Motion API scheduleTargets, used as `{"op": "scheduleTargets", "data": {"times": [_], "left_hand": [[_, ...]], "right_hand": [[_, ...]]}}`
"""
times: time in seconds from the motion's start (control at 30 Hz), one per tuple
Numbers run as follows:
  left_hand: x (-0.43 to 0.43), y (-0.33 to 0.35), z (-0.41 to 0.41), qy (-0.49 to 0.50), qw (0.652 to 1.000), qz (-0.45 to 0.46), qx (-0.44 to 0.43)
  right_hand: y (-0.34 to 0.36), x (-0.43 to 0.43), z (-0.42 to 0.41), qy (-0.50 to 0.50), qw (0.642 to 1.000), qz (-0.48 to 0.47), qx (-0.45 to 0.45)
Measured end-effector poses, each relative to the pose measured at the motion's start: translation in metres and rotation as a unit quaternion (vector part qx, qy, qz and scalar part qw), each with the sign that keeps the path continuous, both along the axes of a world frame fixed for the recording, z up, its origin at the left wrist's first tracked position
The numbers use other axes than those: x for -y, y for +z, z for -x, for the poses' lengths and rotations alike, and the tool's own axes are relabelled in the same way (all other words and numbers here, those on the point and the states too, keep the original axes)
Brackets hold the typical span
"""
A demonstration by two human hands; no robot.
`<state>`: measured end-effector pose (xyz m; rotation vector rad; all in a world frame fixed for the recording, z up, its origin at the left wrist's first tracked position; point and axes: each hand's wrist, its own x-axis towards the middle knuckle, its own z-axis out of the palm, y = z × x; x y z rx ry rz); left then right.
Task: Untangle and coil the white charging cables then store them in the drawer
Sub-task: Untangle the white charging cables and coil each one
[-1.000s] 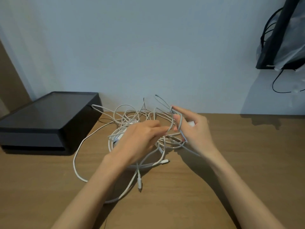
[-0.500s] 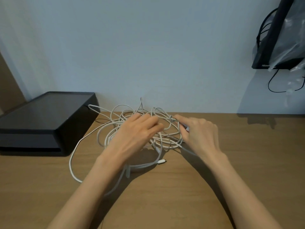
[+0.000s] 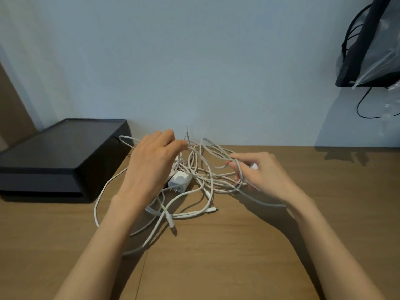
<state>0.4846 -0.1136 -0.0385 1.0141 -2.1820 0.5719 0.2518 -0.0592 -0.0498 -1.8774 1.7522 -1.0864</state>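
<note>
On the wooden tabletop (image 3: 281,245), just beside a low black box (image 3: 58,156) standing against the wall, the white charging cables (image 3: 201,176) are spread in one knotted heap. The untangling step is judged to be in hand and at an early point: no cable has been freed or coiled, and nothing has been stored. Whether the black box is the drawer cannot be told.

The heap is worked from both sides. The left hand (image 3: 149,167) is held over the heap's left part, its fingers (image 3: 171,137) curled down, and strands appear to be pinched at the tips near the top of the tangle. The right hand (image 3: 264,176) is placed at the right edge; several loops are gripped in its bent fingers (image 3: 238,158), and a small white piece is seen in the palm, though what it is cannot be told.

A white power adapter (image 3: 179,181) is lodged in the heap under the left palm, and a loose connector (image 3: 213,210) lies at the near edge. For the next move, one such free end would be best traced and drawn back through the loops.
</note>
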Motion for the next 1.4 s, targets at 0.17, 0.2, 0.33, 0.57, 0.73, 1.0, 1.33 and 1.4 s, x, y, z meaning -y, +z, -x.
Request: {"op": "scheduleTargets", "data": {"times": [0.17,0.2,0.33,0.57,0.73,1.0,1.33,1.4], "left_hand": [[0.001,-0.007,0.002,0.065,0.995,-0.078,0.014],[0.002,-0.009,0.003,0.074,0.991,-0.115,0.012],[0.008,-0.016,0.001,0.109,0.975,-0.192,0.036],[-0.005,-0.011,0.010,-0.110,0.945,-0.248,-0.185],[-0.010,-0.010,0.017,-0.140,0.941,-0.285,-0.122],[0.000,-0.021,0.020,-0.041,0.973,-0.199,0.107],[0.003,-0.016,0.013,-0.056,0.988,-0.128,0.069],[0.001,-0.017,0.014,-0.047,0.993,-0.088,0.068]], "right_hand": [[0.001,0.005,-0.002,-0.033,0.984,0.026,0.172],[0.002,0.005,-0.002,-0.039,0.980,0.016,0.192],[0.006,0.000,-0.003,-0.018,0.974,-0.021,0.223],[-0.001,-0.005,-0.016,-0.069,0.944,0.066,-0.317],[-0.009,-0.002,-0.014,-0.069,0.927,0.157,-0.334],[-0.012,-0.001,-0.020,-0.010,0.929,0.223,-0.297],[0.000,-0.001,-0.011,0.136,0.987,-0.089,-0.013],[0.002,-0.002,-0.014,0.169,0.978,-0.122,0.020]]}}
